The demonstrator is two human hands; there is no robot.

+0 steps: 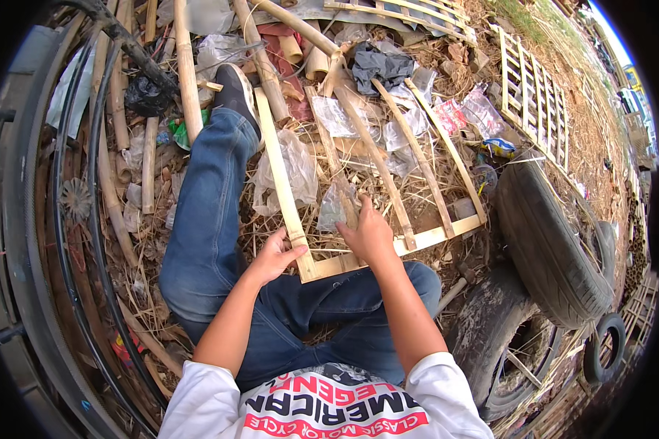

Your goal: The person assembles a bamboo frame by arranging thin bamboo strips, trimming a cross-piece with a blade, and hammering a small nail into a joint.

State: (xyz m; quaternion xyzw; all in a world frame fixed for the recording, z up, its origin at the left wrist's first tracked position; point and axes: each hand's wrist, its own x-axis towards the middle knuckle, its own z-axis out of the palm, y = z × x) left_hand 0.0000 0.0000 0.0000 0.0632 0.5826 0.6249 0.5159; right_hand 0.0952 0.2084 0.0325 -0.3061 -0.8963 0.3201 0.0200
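Observation:
A slatted bamboo frame [436, 235] lies before me, its near rail crossing by my knees and several slats running away from it. At its near left corner, my left hand [274, 259] grips the pale outer slat [278, 172], thumb on top. Beside the near end of a browner slat [334, 161] is my right hand [372, 235], thumb and index finger spread apart. Its other fingers are partly hidden, and I see nothing held in it. The far slat ends rest over litter and straw.
Two worn tyres [542, 241] stand at the right, near what looks like a wooden-handled hammer [454, 293]. Finished-looking bamboo lattices [531, 95] lie at the far right. Bamboo poles [187, 69] and black curved tubes [95, 168] line the left. Plastic bags [289, 172] litter the ground.

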